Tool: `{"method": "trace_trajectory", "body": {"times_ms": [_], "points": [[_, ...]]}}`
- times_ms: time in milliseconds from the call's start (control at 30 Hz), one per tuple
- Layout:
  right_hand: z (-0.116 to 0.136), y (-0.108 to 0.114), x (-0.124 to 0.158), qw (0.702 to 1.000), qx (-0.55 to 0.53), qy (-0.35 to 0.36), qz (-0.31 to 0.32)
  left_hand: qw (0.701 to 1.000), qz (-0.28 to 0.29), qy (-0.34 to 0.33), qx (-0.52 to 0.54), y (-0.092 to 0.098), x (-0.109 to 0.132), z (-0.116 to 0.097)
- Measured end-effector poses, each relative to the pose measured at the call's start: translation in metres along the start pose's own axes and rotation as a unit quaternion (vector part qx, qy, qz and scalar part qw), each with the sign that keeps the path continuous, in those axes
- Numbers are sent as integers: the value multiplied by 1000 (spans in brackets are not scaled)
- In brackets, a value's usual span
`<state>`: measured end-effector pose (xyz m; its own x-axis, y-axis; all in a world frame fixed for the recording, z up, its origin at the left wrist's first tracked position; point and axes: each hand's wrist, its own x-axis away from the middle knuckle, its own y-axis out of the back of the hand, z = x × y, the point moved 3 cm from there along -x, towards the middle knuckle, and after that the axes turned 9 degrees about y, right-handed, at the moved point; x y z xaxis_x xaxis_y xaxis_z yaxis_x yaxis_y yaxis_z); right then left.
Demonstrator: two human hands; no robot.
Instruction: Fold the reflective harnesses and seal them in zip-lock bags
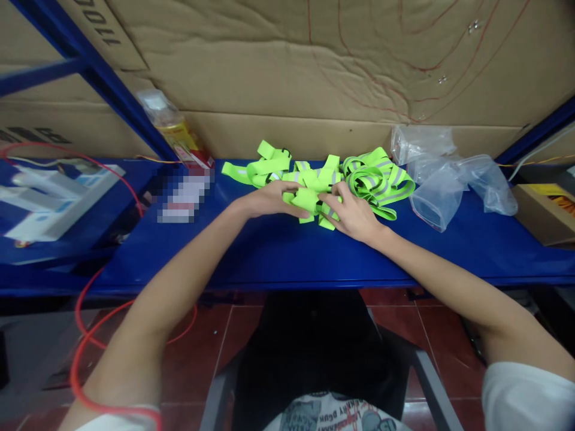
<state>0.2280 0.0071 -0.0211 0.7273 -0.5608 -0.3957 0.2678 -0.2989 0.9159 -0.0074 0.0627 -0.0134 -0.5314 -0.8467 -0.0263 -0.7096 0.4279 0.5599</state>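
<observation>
Neon-yellow reflective straps with black fittings lie on the blue shelf [278, 257] in front of me. My left hand [272, 199] is closed round the left side of a folded reflective strap [305, 201], thumb below and fingers above. From the right, my right hand [353, 211] pinches the same bundle near a dark fitting. Loose straps [265, 167] spread behind and left of my left hand. Just beyond my right hand sits a coiled heap of grey-striped straps [380, 179]. The folds and fingers partly hide the gripped ends.
Clear plastic bags [442, 188] lie right of the straps, with an open cardboard box [545, 209] farther right. A yellow-labelled bottle [177, 134] stands at the back left. A red hose [83, 323] loops beside my left arm. Cardboard [269, 78] lines the back.
</observation>
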Motion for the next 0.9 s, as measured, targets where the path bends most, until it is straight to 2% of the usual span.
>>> {"method": "trace_trajectory", "body": {"times_ms": [100,200,300,400,467,567,667,800,900], "points": [[4,1,1,999,28,26,5,998,46,-1,42,0,3,-3],[3,6,3,999,0,53,3,999,30,5,39,-2,2,-2],[-3,12,4,995,-82,62,-5,999,29,-25,37,-5,0,0],[-12,11,4,984,-172,33,-9,998,30,-47,43,-7,-1,2],[-19,4,4,982,-186,0,-3,998,15,-50,36,-7,0,2],[-21,-6,5,989,-150,3,13,999,3,-51,12,-7,1,2],[-15,-9,5,994,-101,26,32,998,30,-59,7,-8,2,1],[-8,-4,3,997,-53,8,49,993,60,-70,67,-9,1,2],[-9,-3,2,999,-30,1,40,993,56,-61,88,-11,1,2]]}}
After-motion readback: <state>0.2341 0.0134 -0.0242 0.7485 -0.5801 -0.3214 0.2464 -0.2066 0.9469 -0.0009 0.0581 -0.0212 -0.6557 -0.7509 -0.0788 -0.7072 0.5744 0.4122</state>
